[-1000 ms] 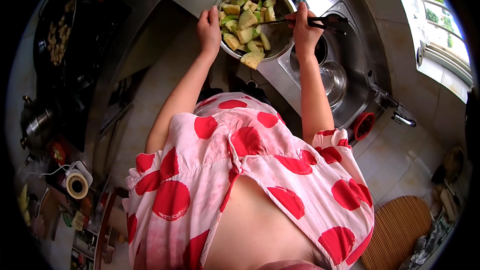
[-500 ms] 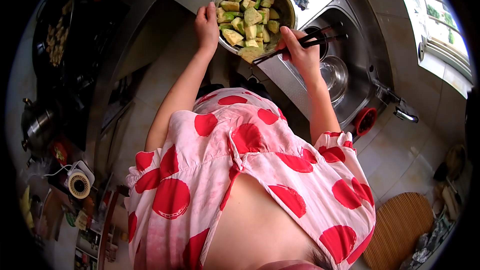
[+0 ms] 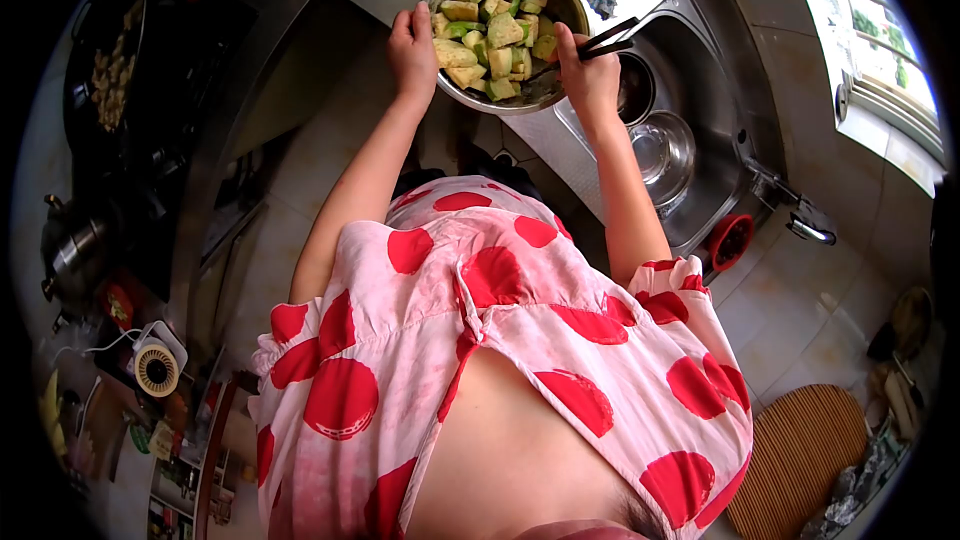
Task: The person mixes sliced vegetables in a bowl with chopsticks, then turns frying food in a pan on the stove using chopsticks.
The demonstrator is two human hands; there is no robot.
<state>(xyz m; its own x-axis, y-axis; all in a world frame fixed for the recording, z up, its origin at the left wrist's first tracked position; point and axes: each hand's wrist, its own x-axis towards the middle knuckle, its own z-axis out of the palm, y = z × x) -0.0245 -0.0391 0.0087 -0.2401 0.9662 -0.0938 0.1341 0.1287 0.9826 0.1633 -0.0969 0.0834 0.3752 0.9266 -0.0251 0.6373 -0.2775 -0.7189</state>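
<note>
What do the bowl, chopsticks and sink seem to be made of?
Bowl: likely stainless steel, polished, from its bright rim. Chopsticks: dark, smooth-looking, perhaps lacquered wood or plastic; the look leaves it open. Sink: probably stainless steel, satin, from its grey sheen.

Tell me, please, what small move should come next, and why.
Perhaps turn the pale green chunks with the chopsticks: the left hand holds the bowl at its rim, the right hand has the chopsticks at the opposite side, and the chunks lie piled together.
</note>
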